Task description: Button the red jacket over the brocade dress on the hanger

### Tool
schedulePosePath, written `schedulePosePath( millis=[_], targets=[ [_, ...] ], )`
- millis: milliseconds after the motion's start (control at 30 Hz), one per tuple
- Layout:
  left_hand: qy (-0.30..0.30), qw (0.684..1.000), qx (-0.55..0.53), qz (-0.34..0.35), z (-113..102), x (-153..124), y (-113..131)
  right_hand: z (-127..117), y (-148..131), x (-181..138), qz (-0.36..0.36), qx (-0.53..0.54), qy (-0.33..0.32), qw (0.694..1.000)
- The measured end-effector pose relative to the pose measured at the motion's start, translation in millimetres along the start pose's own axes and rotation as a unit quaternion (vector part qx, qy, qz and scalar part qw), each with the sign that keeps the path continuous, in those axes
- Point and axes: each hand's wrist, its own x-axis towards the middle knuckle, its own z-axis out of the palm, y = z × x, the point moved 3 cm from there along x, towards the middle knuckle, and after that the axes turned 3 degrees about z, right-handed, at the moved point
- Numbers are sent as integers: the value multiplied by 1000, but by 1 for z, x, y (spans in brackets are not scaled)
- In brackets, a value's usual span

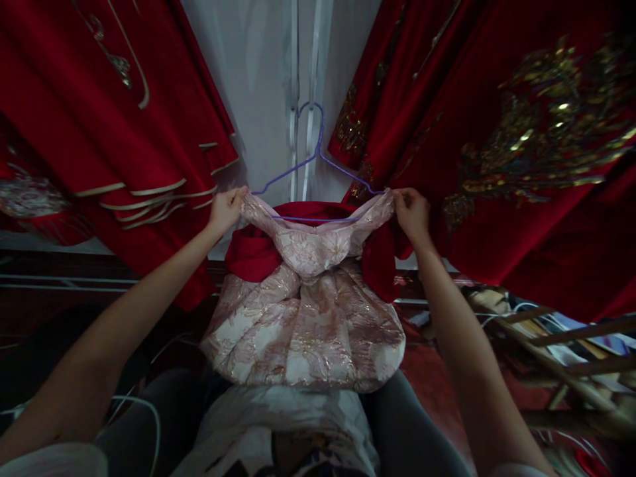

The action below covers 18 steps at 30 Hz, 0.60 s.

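A pale pink dress (313,324) with a shiny floral pattern hangs in front of me on a purple wire hanger (318,142). Pinched between the fingers of my left hand (228,209) is the dress's left shoulder, close to the hanger's end. On the other side my right hand (412,211) pinches the right shoulder the same way. Red fabric (252,253) shows at both sides of the waist and behind the neckline. The hanger's hook lies against a pale upright rail (309,139); whether it hangs on anything there I cannot tell.
Red garments with cream trim (169,132) hang at the left. To the right hang red garments with gold sequin embroidery (536,132). A pale wall (248,66) stands between them. At lower right is a wooden rack (556,338) with assorted things. A white cable (154,411) curves by my left leg.
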Motion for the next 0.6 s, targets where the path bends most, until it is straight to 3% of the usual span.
schedulePosePath(
  millis=[100,233,367,500,600],
  targets=[
    [-1,998,41,-50,-14,-22,-28,-3,20,-15,64,-45,-11,997],
    [-124,989,62,-54,-22,-54,-36,3,38,-44,101,-54,-150,982],
    [-162,975,139,69,-9,-62,15,9,8,-67,-21,-44,-283,958],
    [-213,930,128,269,29,-58,86,10,-50,-78,-102,-54,-308,944],
    [-240,904,107,337,62,-56,114,10,-86,-78,-161,-49,-302,938]
  ],
)
